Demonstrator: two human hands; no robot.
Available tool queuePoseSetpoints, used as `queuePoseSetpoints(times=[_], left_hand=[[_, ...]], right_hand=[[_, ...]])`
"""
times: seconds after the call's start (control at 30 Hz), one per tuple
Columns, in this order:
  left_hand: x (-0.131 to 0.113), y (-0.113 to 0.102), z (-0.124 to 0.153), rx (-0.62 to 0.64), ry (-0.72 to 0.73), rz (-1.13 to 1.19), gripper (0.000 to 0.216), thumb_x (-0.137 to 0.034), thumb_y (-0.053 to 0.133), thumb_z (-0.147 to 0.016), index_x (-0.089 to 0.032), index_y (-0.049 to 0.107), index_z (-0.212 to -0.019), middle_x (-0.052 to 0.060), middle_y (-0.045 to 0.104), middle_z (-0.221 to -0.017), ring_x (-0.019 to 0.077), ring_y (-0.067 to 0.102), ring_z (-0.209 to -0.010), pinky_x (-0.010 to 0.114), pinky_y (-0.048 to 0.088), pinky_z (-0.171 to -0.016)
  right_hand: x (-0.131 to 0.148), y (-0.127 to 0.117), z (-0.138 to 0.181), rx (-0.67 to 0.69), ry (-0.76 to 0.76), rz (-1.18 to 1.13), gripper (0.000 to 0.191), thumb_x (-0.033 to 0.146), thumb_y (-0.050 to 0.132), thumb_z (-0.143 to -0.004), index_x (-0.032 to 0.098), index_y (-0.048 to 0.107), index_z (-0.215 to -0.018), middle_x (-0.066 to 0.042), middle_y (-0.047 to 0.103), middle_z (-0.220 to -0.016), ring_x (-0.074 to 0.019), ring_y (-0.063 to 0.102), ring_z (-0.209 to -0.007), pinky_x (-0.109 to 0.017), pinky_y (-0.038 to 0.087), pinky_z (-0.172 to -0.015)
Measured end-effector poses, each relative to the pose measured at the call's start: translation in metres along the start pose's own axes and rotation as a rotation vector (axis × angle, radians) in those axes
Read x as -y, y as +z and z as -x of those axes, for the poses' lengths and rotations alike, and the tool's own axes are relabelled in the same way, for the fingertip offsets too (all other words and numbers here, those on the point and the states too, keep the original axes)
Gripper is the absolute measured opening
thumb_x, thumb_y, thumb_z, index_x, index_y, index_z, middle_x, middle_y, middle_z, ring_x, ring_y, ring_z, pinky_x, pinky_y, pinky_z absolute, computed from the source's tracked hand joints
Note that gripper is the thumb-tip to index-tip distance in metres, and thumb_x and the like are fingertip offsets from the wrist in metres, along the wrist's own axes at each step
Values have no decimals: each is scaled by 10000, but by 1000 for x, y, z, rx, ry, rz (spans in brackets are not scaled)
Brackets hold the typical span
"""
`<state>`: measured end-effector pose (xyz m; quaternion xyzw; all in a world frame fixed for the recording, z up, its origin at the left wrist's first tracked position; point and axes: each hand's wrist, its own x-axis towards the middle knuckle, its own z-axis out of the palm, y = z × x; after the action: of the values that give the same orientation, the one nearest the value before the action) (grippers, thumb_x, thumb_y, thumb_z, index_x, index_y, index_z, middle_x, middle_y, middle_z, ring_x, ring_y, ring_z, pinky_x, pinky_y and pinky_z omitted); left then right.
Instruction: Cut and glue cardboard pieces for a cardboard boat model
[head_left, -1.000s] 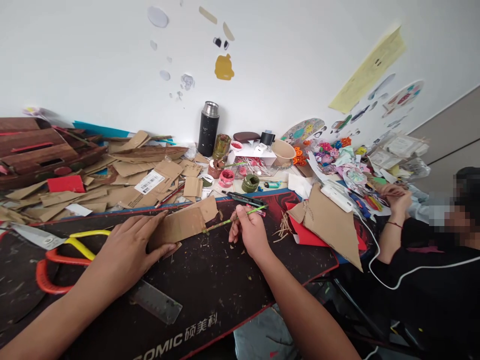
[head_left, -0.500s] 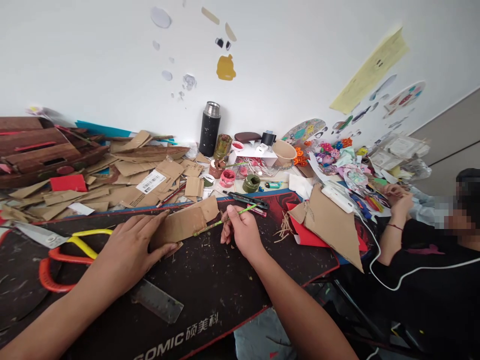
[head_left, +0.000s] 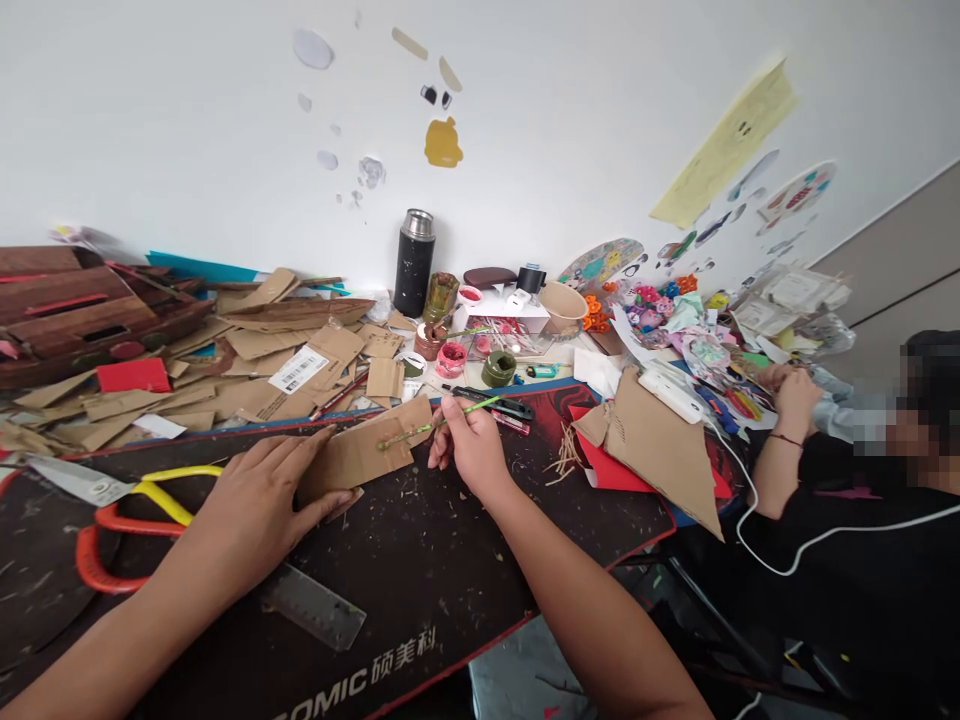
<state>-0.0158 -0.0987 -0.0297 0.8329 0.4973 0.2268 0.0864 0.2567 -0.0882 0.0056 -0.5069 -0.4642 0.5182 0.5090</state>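
My left hand (head_left: 259, 500) lies flat with fingers spread on the left end of a brown cardboard strip (head_left: 367, 450), pressing it onto the dark desk mat (head_left: 420, 560). My right hand (head_left: 469, 445) pinches a thin green paintbrush (head_left: 439, 423) whose tip rests on the cardboard strip near its middle. Both hands are in the middle of the view, close together.
A clear ruler (head_left: 315, 605) and yellow and red scissors (head_left: 135, 500) lie near my left arm. Cardboard scraps (head_left: 247, 370) pile at the back left. A black flask (head_left: 415, 262) and paint pots (head_left: 452, 357) stand behind. Another person (head_left: 862, 470) sits at the right.
My right hand has moved left with the brush, so its tip has travelled from the strip's right edge onto the strip. My left hand has stayed on the cardboard.
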Motion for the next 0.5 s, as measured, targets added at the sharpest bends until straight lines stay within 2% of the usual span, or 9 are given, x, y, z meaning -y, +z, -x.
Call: queuePoseSetpoints(times=[0.23, 0.5], left_hand=[[2, 1, 1, 21, -18, 0, 855, -833, 458, -939, -241, 568, -1547, 207, 742, -1352, 459, 648, -1292, 623, 487, -1104], [2, 2, 1, 18, -17, 6, 846, -809, 472, -946, -214, 583, -1538, 213, 739, -1357, 459, 653, -1275, 619, 491, -1096]], right_hand=[[0, -10, 16, 49, 28, 13, 594, 804, 613, -913, 226, 568, -785, 102, 447, -421, -140, 577, -338, -200, 380, -342], [0, -5, 12, 26, 39, -3, 593, 803, 630, -901, 223, 568, -796, 87, 496, -444, -142, 599, -359, -196, 375, -341]])
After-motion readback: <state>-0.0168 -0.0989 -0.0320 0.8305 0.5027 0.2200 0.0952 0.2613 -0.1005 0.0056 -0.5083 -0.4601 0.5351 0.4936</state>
